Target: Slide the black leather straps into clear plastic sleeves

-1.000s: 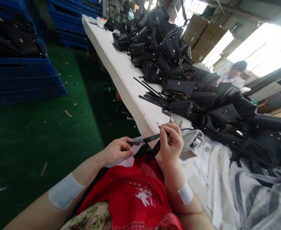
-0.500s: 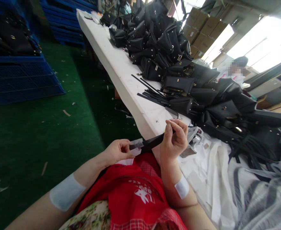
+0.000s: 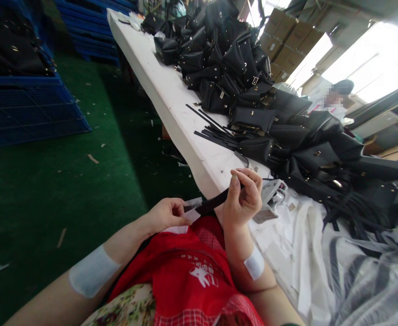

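Observation:
A black strap (image 3: 213, 203) stretches between my two hands above my red apron. My left hand (image 3: 170, 213) is closed, thumb and fingers pinching the strap's end together with a whitish, partly see-through wrapping piece (image 3: 194, 214). The fingers of my right hand (image 3: 242, 197) are curled, thumb against forefinger, and the strap runs in behind them. Its far end is hidden by that hand. Just beyond my right hand, a crumpled clear plastic bag (image 3: 271, 199) lies on the white table (image 3: 181, 117).
Black handbags (image 3: 219, 59) are heaped along the table, with loose black straps (image 3: 215, 136) near its edge. White wrapping (image 3: 297, 253) covers the near right. Blue crates (image 3: 32, 108) stand on the green floor at left. Cartons (image 3: 285, 43) and another person (image 3: 336, 97) are behind.
My right hand has shifted slightly left, bringing it a little closer to my left hand. My left hand stays almost in place, still pinching the wrapped strap end.

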Motion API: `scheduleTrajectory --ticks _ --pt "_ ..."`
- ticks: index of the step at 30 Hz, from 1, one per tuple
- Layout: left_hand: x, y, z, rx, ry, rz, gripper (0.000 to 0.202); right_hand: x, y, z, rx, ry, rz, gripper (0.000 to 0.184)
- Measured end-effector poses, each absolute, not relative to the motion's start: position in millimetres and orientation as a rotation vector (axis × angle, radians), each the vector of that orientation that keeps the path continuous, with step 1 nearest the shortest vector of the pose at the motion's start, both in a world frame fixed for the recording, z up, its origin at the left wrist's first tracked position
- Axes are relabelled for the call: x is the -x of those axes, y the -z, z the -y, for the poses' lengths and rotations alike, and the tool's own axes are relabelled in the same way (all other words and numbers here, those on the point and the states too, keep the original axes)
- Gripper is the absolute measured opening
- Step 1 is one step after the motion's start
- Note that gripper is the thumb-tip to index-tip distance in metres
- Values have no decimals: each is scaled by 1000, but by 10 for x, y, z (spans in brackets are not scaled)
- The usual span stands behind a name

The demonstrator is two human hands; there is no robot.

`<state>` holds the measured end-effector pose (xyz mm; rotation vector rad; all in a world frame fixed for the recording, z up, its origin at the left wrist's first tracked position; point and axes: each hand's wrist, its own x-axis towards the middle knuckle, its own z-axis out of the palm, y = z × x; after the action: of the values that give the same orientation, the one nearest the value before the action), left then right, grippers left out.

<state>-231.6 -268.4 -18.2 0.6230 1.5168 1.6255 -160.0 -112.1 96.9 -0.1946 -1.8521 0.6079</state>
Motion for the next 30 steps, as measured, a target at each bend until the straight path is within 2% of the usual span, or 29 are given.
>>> scheduleTrajectory --ticks 7,12,24,27,30 --pt "2303 194 2687 -658 -1632 -1484 41 1586 -899 1135 144 -651 1882 14" --pt "2307 130 2704 -542 -1680 -1267 37 1502 -761 1157 140 -611 1973 15" --pt "2268 45 2612 -393 -1900 -1294 34 1387 -260 1262 0 -604 2124 33" --pt "2364 6 2669 -280 -1951 -1298 37 1217 -201 1231 -30 -634 2208 29" --pt "2436 5 2714 -288 -1944 -1351 39 1113 -101 1161 105 -883 2261 13"
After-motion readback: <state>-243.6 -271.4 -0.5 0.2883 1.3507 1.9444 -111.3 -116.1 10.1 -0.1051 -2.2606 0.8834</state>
